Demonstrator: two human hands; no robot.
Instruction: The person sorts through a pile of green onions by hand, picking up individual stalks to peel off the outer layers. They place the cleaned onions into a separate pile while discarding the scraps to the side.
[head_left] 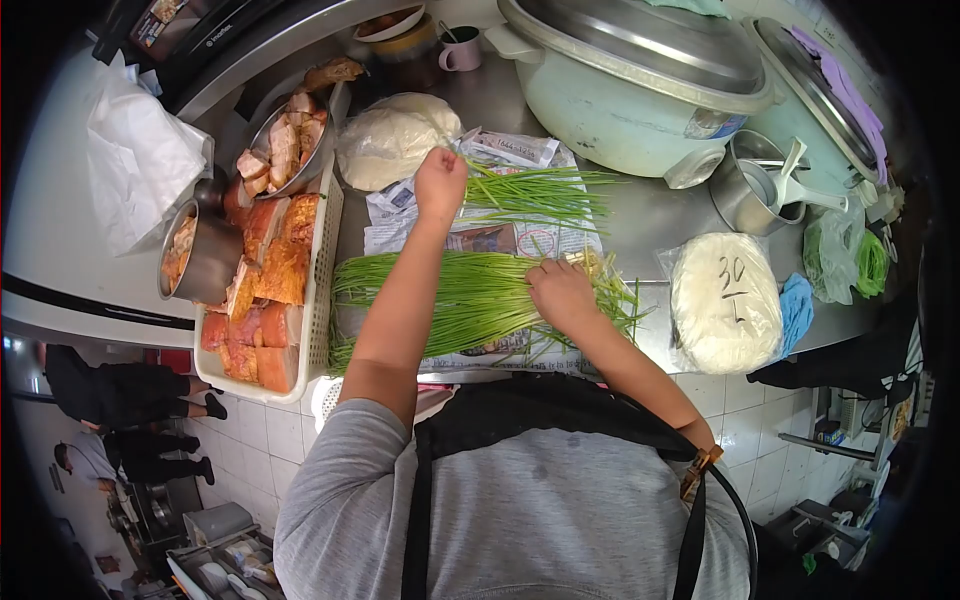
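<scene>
My left hand (441, 187) is closed in a fist at the left end of a smaller bunch of chives (535, 192), whose thin green stalks spread right across newspaper (385, 238). What lies inside the fist is mostly hidden; stalks run out beside it. Closer to my body, a larger pile of chives (440, 290) lies across the paper. On its right part, near the pale ends, my right hand (560, 293) rests with fingers curled round some stalks. Behind my left hand sits a clear plastic bag of pale, dough-like stuff (390, 140).
A white basket (322, 290) with roast pork pieces (283, 270) and metal bowls stands left. Large lidded pale-green tubs (620, 110) line the back. Right are a wrapped white block marked 30 (725, 300), a metal pot (745, 195) with ladles, and a blue cloth (795, 312).
</scene>
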